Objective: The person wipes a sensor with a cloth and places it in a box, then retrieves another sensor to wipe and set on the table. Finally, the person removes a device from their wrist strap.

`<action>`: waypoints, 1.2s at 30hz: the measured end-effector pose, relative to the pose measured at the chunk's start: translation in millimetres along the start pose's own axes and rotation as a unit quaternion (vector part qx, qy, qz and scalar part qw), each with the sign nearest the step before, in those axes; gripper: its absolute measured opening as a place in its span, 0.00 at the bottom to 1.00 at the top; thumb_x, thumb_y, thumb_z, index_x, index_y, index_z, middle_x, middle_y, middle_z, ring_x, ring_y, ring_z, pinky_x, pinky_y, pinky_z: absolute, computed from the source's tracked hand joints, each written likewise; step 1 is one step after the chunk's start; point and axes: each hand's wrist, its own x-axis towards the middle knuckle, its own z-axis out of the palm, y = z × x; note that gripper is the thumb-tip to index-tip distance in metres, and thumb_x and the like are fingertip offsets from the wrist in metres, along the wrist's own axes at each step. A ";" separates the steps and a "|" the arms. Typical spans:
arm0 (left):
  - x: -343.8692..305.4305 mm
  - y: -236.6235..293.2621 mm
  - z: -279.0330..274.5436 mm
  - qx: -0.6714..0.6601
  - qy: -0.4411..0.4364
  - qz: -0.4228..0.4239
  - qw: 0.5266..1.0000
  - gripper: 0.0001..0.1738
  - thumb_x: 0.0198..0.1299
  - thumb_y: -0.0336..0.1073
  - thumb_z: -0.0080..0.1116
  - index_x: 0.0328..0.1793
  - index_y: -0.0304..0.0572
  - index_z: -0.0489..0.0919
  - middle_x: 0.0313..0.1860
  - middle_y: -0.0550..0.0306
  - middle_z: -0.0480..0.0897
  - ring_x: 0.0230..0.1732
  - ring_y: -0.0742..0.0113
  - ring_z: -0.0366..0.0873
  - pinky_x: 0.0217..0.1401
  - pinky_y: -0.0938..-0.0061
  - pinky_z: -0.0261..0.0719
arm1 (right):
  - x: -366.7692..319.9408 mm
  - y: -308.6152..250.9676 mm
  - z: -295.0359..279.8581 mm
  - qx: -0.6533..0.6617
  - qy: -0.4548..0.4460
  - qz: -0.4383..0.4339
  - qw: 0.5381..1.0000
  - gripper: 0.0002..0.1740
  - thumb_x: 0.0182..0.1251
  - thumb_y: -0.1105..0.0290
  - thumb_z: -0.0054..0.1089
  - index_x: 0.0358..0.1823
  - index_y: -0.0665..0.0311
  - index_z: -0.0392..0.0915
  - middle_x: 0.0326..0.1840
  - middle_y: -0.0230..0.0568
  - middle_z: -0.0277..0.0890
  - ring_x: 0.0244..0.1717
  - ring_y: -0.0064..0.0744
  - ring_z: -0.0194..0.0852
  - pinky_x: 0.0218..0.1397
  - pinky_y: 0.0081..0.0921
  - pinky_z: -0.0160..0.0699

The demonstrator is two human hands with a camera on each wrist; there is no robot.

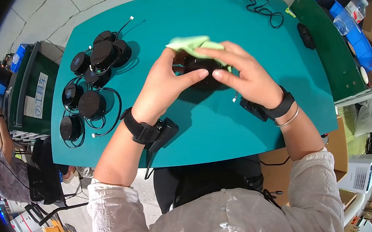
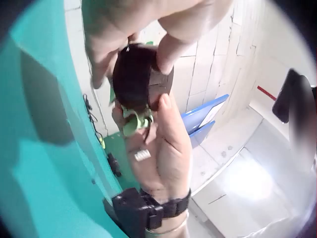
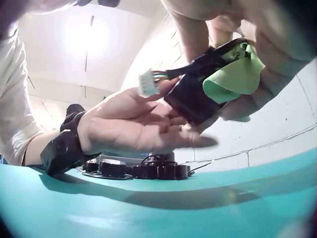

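Note:
Both hands hold a round black puck-shaped device (image 1: pixel 202 81) above the table. My left hand (image 1: pixel 159 88) grips its left side, thumb on the near face. With my right hand (image 1: pixel 246 73) I hold a light green cloth (image 1: pixel 194 43) against the device's far and right side, that thumb also on the near face. In the right wrist view the cloth (image 3: pixel 233 82) bunches between the right fingers and the device (image 3: pixel 190 101). A short cable with a white connector (image 3: pixel 147 82) hangs from the device. Part of the device is hidden behind the fingers.
Several similar black devices with coiled cables (image 1: pixel 92 103) lie on the left of the green table (image 1: pixel 224 130). A black cable (image 1: pixel 260 6) lies at the back right, near a small black object (image 1: pixel 305 36). Green bins flank the table; another person (image 1: pixel 10 168) is at far left.

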 end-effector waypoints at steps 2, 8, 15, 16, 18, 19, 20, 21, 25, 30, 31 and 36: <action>1.3 5.2 -4.0 -0.031 -0.017 0.010 0.999 0.28 0.57 0.28 0.66 0.63 0.32 0.69 0.53 0.53 0.77 0.53 0.67 0.76 0.57 0.72 0.75 | -0.6 -6.7 -1.0 0.003 -0.027 0.046 0.999 0.24 0.68 0.67 0.58 0.65 0.54 0.73 0.48 0.43 0.72 0.47 0.38 0.71 0.52 0.29 0.72; -1.1 -2.6 0.5 -0.171 0.054 0.016 0.984 0.31 0.63 0.32 0.62 0.69 0.35 0.63 0.53 0.51 0.77 0.53 0.67 0.77 0.56 0.72 0.76 | 1.4 -1.1 -0.4 0.123 0.047 0.111 0.985 0.25 0.67 0.63 0.61 0.66 0.57 0.72 0.54 0.42 0.72 0.51 0.37 0.71 0.57 0.30 0.72; -3.6 -1.9 6.3 -0.153 0.064 -0.035 0.986 0.30 0.68 0.36 0.56 0.72 0.35 0.59 0.57 0.50 0.74 0.59 0.63 0.76 0.50 0.66 0.81 | -3.8 6.9 20.2 0.088 0.084 0.055 0.991 0.35 0.62 0.62 0.67 0.70 0.58 0.65 0.59 0.44 0.71 0.60 0.43 0.69 0.66 0.33 0.66; -5.1 1.3 9.8 -0.205 0.020 -0.040 0.978 0.31 0.68 0.37 0.57 0.72 0.34 0.59 0.58 0.51 0.74 0.59 0.65 0.74 0.54 0.68 0.79 | -3.0 11.6 15.7 0.122 0.079 0.073 0.987 0.31 0.62 0.64 0.66 0.67 0.57 0.69 0.57 0.43 0.72 0.57 0.41 0.71 0.62 0.31 0.69; -5.5 4.0 7.6 -0.187 -0.008 -0.058 0.981 0.31 0.68 0.37 0.57 0.72 0.33 0.60 0.59 0.51 0.73 0.59 0.67 0.74 0.56 0.69 0.77 | -3.5 8.0 4.0 0.103 0.060 0.091 0.989 0.28 0.62 0.65 0.65 0.65 0.56 0.72 0.56 0.42 0.73 0.55 0.39 0.72 0.60 0.31 0.71; -5.8 4.3 6.9 -0.167 -0.034 -0.076 0.982 0.31 0.68 0.37 0.58 0.72 0.33 0.60 0.61 0.51 0.72 0.59 0.68 0.73 0.58 0.71 0.75 | -1.9 3.6 -2.3 0.084 0.039 0.109 0.990 0.26 0.62 0.66 0.65 0.63 0.55 0.74 0.55 0.41 0.74 0.53 0.38 0.73 0.58 0.30 0.72; -3.9 0.8 6.8 -0.173 -0.025 -0.037 0.984 0.30 0.66 0.37 0.61 0.69 0.31 0.65 0.59 0.52 0.75 0.57 0.70 0.74 0.60 0.72 0.73 | -1.0 -3.7 -7.1 0.039 0.025 0.098 0.994 0.23 0.62 0.68 0.64 0.60 0.54 0.77 0.54 0.40 0.74 0.49 0.36 0.73 0.54 0.28 0.74; -2.4 1.7 3.0 -0.173 -0.024 -0.038 0.984 0.30 0.66 0.37 0.61 0.69 0.31 0.65 0.59 0.52 0.75 0.57 0.70 0.74 0.60 0.72 0.73 | -1.0 -3.0 -6.7 0.040 0.025 0.098 0.994 0.23 0.62 0.68 0.64 0.60 0.54 0.77 0.54 0.40 0.74 0.49 0.36 0.73 0.54 0.28 0.74; -1.6 4.2 -3.4 -0.088 -0.010 -0.003 0.996 0.26 0.63 0.41 0.64 0.60 0.28 0.73 0.49 0.56 0.81 0.51 0.72 0.76 0.58 0.74 0.73 | 0.8 3.5 -5.4 -0.026 0.031 0.010 0.999 0.24 0.61 0.68 0.65 0.61 0.53 0.76 0.53 0.40 0.74 0.49 0.38 0.73 0.55 0.29 0.73; -4.1 3.9 3.2 -0.211 0.050 -0.049 0.975 0.19 0.64 0.40 0.64 0.51 0.31 0.76 0.42 0.59 0.80 0.44 0.74 0.77 0.48 0.76 0.77 | 1.7 -11.3 1.1 0.077 0.045 0.082 0.993 0.28 0.61 0.67 0.65 0.64 0.53 0.74 0.55 0.41 0.73 0.57 0.44 0.70 0.60 0.33 0.72; -4.8 4.9 4.2 -0.252 0.054 -0.075 0.963 0.18 0.64 0.40 0.63 0.50 0.32 0.76 0.42 0.59 0.79 0.44 0.74 0.77 0.49 0.76 0.78 | 1.9 -12.0 6.9 0.065 0.065 0.071 0.993 0.29 0.60 0.67 0.66 0.65 0.53 0.72 0.57 0.41 0.72 0.59 0.45 0.69 0.61 0.34 0.71; -4.5 -2.7 9.1 -0.288 -0.032 -0.086 0.953 0.22 0.64 0.37 0.62 0.58 0.30 0.71 0.51 0.55 0.77 0.50 0.69 0.77 0.56 0.71 0.78 | -1.0 -3.1 0.3 -0.020 0.077 0.025 0.997 0.31 0.57 0.67 0.68 0.64 0.55 0.70 0.59 0.41 0.69 0.59 0.45 0.70 0.62 0.36 0.71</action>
